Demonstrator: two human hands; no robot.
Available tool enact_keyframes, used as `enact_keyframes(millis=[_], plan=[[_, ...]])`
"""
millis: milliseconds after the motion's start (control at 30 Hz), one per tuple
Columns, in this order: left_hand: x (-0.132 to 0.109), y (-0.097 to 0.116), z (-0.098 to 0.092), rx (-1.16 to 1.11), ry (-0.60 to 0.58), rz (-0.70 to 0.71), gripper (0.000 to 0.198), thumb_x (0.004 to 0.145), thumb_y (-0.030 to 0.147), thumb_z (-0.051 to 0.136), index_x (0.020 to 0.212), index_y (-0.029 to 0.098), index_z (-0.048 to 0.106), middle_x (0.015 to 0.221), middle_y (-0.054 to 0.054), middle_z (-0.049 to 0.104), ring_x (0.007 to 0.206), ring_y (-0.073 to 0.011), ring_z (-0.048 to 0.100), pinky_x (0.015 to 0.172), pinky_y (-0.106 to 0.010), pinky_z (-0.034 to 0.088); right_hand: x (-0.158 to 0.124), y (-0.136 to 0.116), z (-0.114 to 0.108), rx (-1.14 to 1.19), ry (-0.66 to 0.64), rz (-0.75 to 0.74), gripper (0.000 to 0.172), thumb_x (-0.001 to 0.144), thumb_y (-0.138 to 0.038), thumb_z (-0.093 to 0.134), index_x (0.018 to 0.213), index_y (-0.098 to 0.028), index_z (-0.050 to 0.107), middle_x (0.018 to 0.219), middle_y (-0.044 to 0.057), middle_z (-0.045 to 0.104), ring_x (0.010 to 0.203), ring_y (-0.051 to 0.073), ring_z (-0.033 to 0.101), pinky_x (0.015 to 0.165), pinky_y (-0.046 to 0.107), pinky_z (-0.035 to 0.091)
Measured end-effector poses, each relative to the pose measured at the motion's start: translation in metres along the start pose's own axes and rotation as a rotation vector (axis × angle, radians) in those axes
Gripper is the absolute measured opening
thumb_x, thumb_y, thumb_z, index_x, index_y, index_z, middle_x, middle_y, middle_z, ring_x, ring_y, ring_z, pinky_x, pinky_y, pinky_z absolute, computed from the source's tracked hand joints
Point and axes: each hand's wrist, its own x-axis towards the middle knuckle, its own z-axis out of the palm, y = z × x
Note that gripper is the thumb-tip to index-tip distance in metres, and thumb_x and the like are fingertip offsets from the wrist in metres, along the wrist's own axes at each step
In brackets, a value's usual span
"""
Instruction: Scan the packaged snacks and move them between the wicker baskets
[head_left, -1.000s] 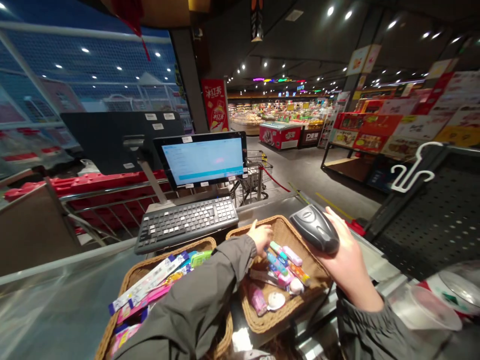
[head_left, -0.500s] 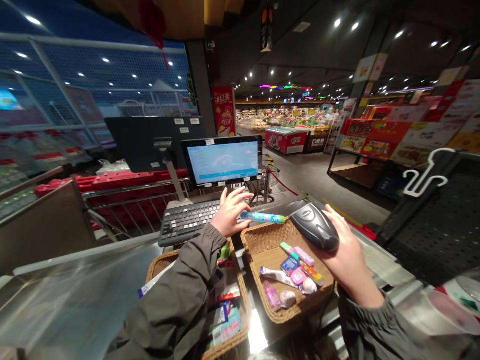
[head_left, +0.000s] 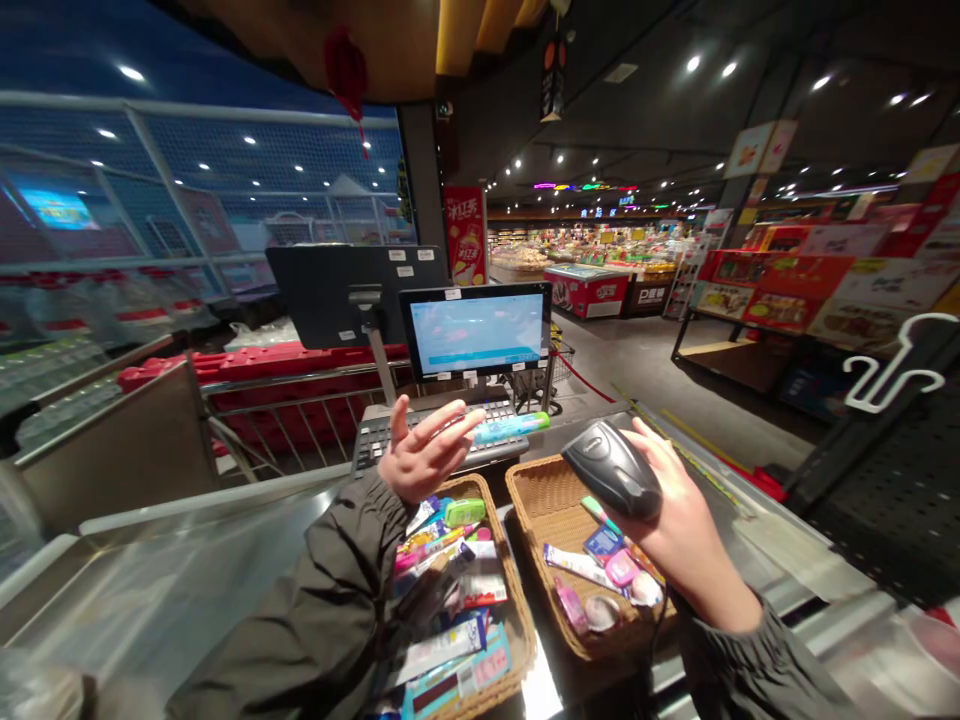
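My left hand (head_left: 426, 450) holds one end of a light blue tube with a green cap (head_left: 510, 428), its other fingers spread, above the front of the keyboard (head_left: 375, 437). My right hand (head_left: 686, 520) grips a black handheld scanner (head_left: 613, 468) over the right wicker basket (head_left: 534, 490). Inside that basket lie a pink item (head_left: 621, 568), a white packet (head_left: 581, 565) and several other small items. The left wicker basket (head_left: 523, 640), partly behind my left sleeve, is filled with colourful packets and a green item (head_left: 465, 512).
A lit monitor (head_left: 480, 330) stands behind the keyboard, beside a dark display (head_left: 330, 300) seen from behind. A metal counter (head_left: 217, 560) extends left. At the right, a white hook (head_left: 892, 365) hangs on a black panel. Shop shelves stand beyond.
The view has shifted, so the scene sits lower and more to the right. My left hand has moved left and its fingers have turned. More of the left basket shows. The scanner stays in my right hand.
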Motion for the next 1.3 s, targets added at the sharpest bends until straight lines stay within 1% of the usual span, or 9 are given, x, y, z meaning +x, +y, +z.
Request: enact_keyframes(millis=[100, 233, 367, 433, 667, 867, 967, 1133, 1300], plan=[[0.003, -0.007, -0.004, 0.005, -0.072, -0.074, 0.007, 0.091, 0.028, 0.06, 0.087, 0.025, 0.065, 0.126, -0.002, 0.071, 0.133, -0.0254, 0.056, 0.125, -0.062, -0.001, 0.002, -0.005, 0.004, 0.004, -0.007, -0.013, 0.041, 0.082, -0.033, 0.068, 0.12, -0.022, 0.058, 0.129, 0.016, 0.061, 0.14, 0.043, 0.043, 0.112, 0.07, 0.035], [0.013, -0.016, -0.005, -0.112, -0.121, -0.232, 0.015, 0.089, 0.035, 0.059, 0.089, 0.021, 0.065, 0.132, -0.01, 0.066, 0.138, -0.0297, 0.049, 0.124, -0.062, 0.006, 0.004, -0.009, 0.008, 0.01, -0.001, -0.017, 0.04, 0.082, -0.032, 0.066, 0.12, -0.022, 0.06, 0.129, 0.016, 0.062, 0.14, 0.043, 0.043, 0.111, 0.072, 0.034], [0.02, -0.021, -0.003, -0.231, -0.189, -0.448, 0.023, 0.089, 0.04, 0.055, 0.083, 0.021, 0.067, 0.135, -0.01, 0.062, 0.14, -0.0305, 0.045, 0.123, -0.062, 0.009, 0.005, -0.012, 0.011, 0.023, -0.017, -0.022, 0.039, 0.082, -0.034, 0.066, 0.119, -0.022, 0.062, 0.131, 0.016, 0.061, 0.142, 0.043, 0.04, 0.113, 0.072, 0.031], [0.023, -0.023, -0.002, -0.273, -0.216, -0.502, 0.027, 0.09, 0.042, 0.053, 0.08, 0.022, 0.068, 0.137, -0.009, 0.06, 0.141, -0.0305, 0.043, 0.122, -0.063, 0.009, 0.006, -0.015, 0.013, 0.021, -0.024, -0.025, 0.037, 0.082, -0.033, 0.065, 0.118, -0.022, 0.062, 0.131, 0.016, 0.061, 0.143, 0.043, 0.04, 0.114, 0.072, 0.029], [0.026, -0.032, -0.004, -0.308, -0.249, -0.484, 0.036, 0.096, 0.045, 0.049, 0.079, 0.022, 0.07, 0.142, -0.008, 0.059, 0.147, -0.0306, 0.034, 0.122, -0.064, 0.006, 0.008, -0.019, 0.014, 0.01, -0.013, -0.027, 0.037, 0.083, -0.029, 0.064, 0.119, -0.022, 0.062, 0.132, 0.016, 0.06, 0.145, 0.042, 0.037, 0.116, 0.07, 0.026], [0.022, -0.037, -0.006, -0.287, -0.302, -0.45, 0.037, 0.097, 0.046, 0.046, 0.084, 0.021, 0.071, 0.155, -0.008, 0.046, 0.154, -0.0321, 0.019, 0.121, -0.065, 0.004, 0.01, -0.019, 0.013, 0.011, -0.017, -0.02, 0.037, 0.083, -0.033, 0.064, 0.118, -0.021, 0.062, 0.134, 0.017, 0.06, 0.144, 0.043, 0.037, 0.115, 0.07, 0.028], [0.019, -0.037, -0.007, -0.277, -0.314, -0.45, 0.039, 0.098, 0.047, 0.045, 0.085, 0.021, 0.071, 0.159, -0.008, 0.041, 0.155, -0.0329, 0.014, 0.12, -0.066, 0.003, 0.01, -0.021, 0.013, 0.011, -0.021, -0.026, 0.035, 0.084, -0.032, 0.063, 0.117, -0.021, 0.062, 0.134, 0.016, 0.059, 0.144, 0.042, 0.037, 0.116, 0.07, 0.027], [0.016, -0.037, -0.009, -0.258, -0.334, -0.44, 0.04, 0.098, 0.048, 0.044, 0.085, 0.021, 0.071, 0.16, -0.008, 0.039, 0.155, -0.0331, 0.012, 0.12, -0.067, 0.004, 0.009, -0.022, 0.015, 0.011, -0.045, -0.033, 0.036, 0.085, -0.033, 0.064, 0.118, -0.021, 0.062, 0.134, 0.017, 0.059, 0.145, 0.043, 0.037, 0.114, 0.073, 0.026], [0.008, -0.039, -0.011, -0.245, -0.333, -0.454, 0.04, 0.099, 0.048, 0.044, 0.086, 0.021, 0.07, 0.16, -0.009, 0.039, 0.155, -0.0336, 0.014, 0.119, -0.068, 0.005, 0.006, -0.022, 0.019, 0.018, -0.068, -0.045, 0.035, 0.084, -0.033, 0.063, 0.117, -0.021, 0.062, 0.132, 0.017, 0.06, 0.144, 0.043, 0.038, 0.113, 0.073, 0.027]])
